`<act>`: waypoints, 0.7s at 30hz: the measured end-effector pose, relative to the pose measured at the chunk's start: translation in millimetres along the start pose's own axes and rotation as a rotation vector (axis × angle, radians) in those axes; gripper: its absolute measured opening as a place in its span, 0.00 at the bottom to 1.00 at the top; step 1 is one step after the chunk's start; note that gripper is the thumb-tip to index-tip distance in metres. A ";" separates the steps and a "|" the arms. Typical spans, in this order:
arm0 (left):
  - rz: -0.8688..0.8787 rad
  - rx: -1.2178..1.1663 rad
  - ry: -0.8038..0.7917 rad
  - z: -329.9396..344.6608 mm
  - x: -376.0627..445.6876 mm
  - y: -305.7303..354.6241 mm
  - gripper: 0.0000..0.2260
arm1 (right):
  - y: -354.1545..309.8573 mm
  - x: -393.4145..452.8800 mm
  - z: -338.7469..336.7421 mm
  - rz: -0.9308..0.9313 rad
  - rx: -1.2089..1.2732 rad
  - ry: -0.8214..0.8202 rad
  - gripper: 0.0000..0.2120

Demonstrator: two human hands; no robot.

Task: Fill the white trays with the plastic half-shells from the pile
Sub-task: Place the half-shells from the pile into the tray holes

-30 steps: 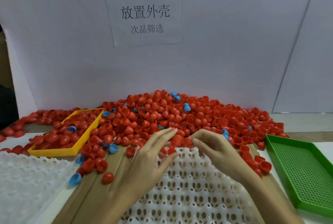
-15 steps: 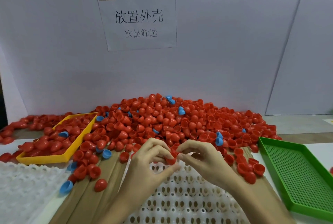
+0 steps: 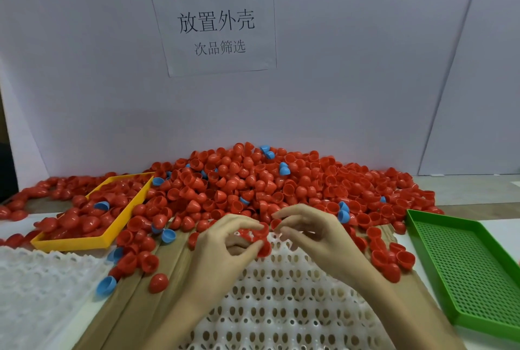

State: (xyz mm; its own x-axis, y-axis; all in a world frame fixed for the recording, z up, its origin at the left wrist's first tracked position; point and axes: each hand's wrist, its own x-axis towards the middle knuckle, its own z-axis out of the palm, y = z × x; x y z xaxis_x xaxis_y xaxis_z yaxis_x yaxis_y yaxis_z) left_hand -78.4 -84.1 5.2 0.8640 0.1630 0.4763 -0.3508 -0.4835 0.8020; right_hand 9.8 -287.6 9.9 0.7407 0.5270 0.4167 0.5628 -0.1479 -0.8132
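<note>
Since half a second ago the two hands have drawn slightly apart at the far edge of the white tray [image 3: 281, 307], where before their fingertips met over a single red shell. The left hand [image 3: 222, 248] now has its fingers curled around red half-shells [image 3: 260, 234], thumb and forefinger pinching them just above the tray's far row; how many shells it holds cannot be made out, since the fingers cover most of them. The right hand [image 3: 312, 234] has its fingers bent, and its fingertips pinch a small red piece [image 3: 275, 223] right beside the left hand's shells; most of that piece is hidden by the fingers.

The pile [image 3: 281, 183] of red half-shells, with a few blue ones [image 3: 284, 171] mixed in, spreads along the white backboard [image 3: 351, 68] behind the tray and spills onto the brown board [image 3: 132, 307] under it. The tray's pockets nearest the camera show only holes; its near edge is cut off by the bottom of the view, and both forearms cover parts of it. A second white tray [image 3: 42, 287] lies at the left, blurred and cut off by the frame edge. A yellow tray [image 3: 92, 241] at the left holds red shells. A green perforated tray [image 3: 464, 265] sits at the right, its corner out of view. A paper sign [image 3: 216, 26] with printed characters hangs on the backboard.
</note>
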 end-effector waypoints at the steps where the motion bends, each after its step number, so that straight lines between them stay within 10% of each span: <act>1: 0.032 0.064 0.016 -1.5 1.1 -0.6 0.12 | 2.4 -0.1 -2.9 0.012 -0.009 0.055 0.10; 8: 0.234 0.526 -0.076 18.5 39.6 -6.3 0.08 | 20.7 1.6 -12.5 0.119 -0.077 0.391 0.14; 21: 0.406 1.156 -0.403 51.2 63.0 -30.7 0.13 | 25.5 1.4 -16.8 0.223 -0.053 0.506 0.14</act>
State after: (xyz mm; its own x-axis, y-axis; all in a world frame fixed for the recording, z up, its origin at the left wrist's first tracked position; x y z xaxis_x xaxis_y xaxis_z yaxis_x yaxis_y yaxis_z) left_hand 5.3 -103.1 -7.9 0.8883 -0.3416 0.3070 -0.2726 -0.9301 -0.2461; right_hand 31.3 -304.6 -3.4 0.9206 0.0125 0.3903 0.3800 -0.2588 -0.8880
